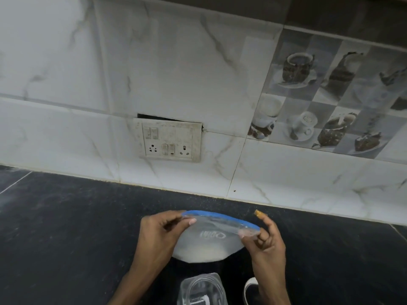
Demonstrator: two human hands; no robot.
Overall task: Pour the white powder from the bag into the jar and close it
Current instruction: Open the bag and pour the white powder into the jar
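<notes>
Head view: a clear zip-lock bag (211,236) with a blue seal strip along its top is held up over the black table (66,227), near the front middle of the frame. White powder (198,253) sits in the bag's lower part, sagging into a rounded bulge at the bottom. Faint printed lettering shows on the bag's clear face, too blurred to read.

The left hand (160,236) pinches the left end of the blue strip, its fingers (190,221) closed on the plastic. The right hand (264,241) pinches the right end of the strip, its fingers (243,234) closed on that corner, with the index finger raised above the bag. Whether the seal is parted or pressed shut cannot be told.

Just below the bag, at the bottom edge, stands a clear plastic jar (201,289) with its mouth uncovered. To its right, partly behind the right wrist, lies a white rounded object (248,287), which may be the jar's lid.

Behind the table rises a white marble-pattern tile wall (176,62) with a grimy switch-and-socket panel (168,139). Farther right are decorative tiles (330,95) printed with cups and desserts.
</notes>
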